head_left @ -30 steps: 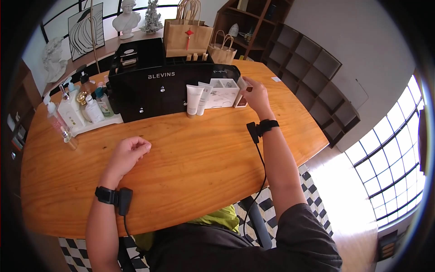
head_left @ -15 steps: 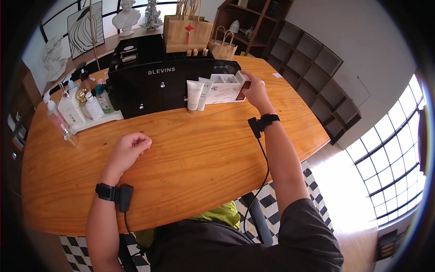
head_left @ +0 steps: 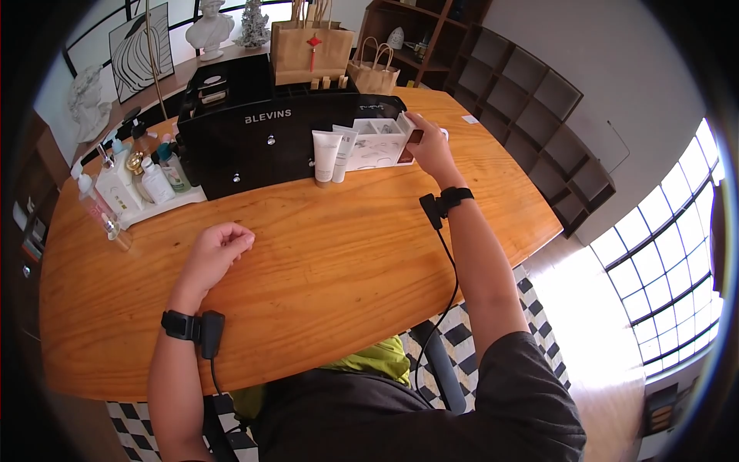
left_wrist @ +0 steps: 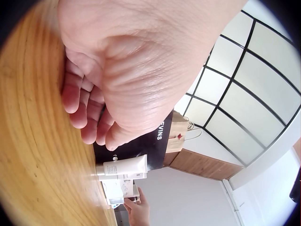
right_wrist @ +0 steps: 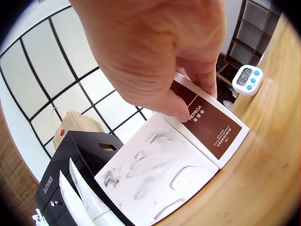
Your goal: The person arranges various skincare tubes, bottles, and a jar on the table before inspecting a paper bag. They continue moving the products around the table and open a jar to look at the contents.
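My right hand (head_left: 433,152) grips the upper part of a brown-and-white HEPROA carton (right_wrist: 214,127), thumb on its front face. The carton stands upright on the table against the right end of a white box (right_wrist: 155,174) with grey line drawings. In the head view, compartments show in the top of that box. Two white squeeze tubes (head_left: 326,156) stand just left of it, in front of the black BLEVINS case (head_left: 269,150). My left hand (head_left: 215,250) rests on the wooden table, fingers loosely curled, holding nothing; in the left wrist view its palm fills the upper part.
A white tray (head_left: 165,206) of bottles and pumps stands at the table's left, with a small bottle (head_left: 118,236) in front. Paper bags (head_left: 312,58) rise behind the black case. A white timer (right_wrist: 248,80) stands right of the carton. Cables run from both wrist cameras.
The head view has shifted slightly. My right hand stays on the carton, which has moved a little towards the white box. My left hand has hardly moved.
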The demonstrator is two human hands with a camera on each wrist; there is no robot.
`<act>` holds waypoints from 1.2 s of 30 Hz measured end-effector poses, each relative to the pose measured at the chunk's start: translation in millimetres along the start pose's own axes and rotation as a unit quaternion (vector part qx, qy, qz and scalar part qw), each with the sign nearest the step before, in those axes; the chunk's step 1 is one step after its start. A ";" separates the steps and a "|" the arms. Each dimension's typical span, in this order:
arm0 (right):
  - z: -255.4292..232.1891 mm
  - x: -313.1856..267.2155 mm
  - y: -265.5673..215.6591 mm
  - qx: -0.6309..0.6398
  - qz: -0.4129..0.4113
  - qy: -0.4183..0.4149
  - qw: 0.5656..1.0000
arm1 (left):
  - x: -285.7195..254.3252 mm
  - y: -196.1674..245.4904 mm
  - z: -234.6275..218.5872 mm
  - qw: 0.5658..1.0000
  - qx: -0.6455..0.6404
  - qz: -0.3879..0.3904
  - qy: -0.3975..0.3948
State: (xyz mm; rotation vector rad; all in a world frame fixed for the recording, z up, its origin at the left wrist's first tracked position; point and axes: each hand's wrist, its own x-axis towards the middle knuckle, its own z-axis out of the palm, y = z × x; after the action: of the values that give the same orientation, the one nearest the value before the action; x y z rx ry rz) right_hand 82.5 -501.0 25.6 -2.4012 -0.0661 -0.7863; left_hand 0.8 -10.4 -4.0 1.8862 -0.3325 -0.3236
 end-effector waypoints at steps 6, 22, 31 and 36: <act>5.3 -0.1 4.3 0.010 -0.003 0.005 1.000 | -0.8 -0.1 -0.2 1.000 -0.002 0.001 -0.003; -3.4 -18.0 -3.0 -0.093 -0.013 0.144 0.985 | -5.6 7.1 -0.4 1.000 0.010 0.007 0.002; 27.4 -100.2 -154.8 0.049 -0.078 -0.234 0.968 | 8.3 -20.9 -3.0 0.996 0.040 0.078 0.004; 67.4 -122.1 -189.6 -0.024 -0.223 -0.317 0.921 | 7.6 -17.9 -3.6 0.996 0.048 0.071 0.006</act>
State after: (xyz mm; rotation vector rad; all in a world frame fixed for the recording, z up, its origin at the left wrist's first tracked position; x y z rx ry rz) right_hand -25.3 -292.0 15.9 -2.6252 -0.8862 -0.1523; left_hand 10.5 -4.4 -20.2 1.9459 -0.4790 -0.2026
